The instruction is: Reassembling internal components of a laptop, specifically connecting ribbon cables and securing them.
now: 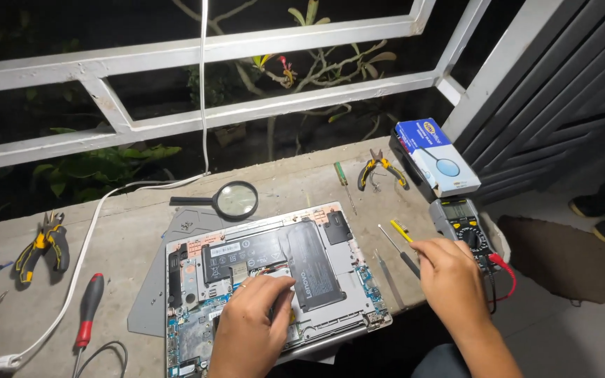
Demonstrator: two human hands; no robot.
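Fingers (pixel 274 285) of the left hand (pixel 250 325) curl loosely down onto the opened laptop (pixel 274 280), touching the board just beside the black battery (pixel 274 255) without grasping anything. Right hand (pixel 449 276) hovers over the tabletop (pixel 127 238) near the multimeter (pixel 465 225), fingers bent toward the thin tools (pixel 400 252); whether its grip pinches something cannot be told. Magnifying glass (pixel 236 199) lies behind the laptop.

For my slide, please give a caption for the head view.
Left hand on opened laptop; right hand beside multimeter.
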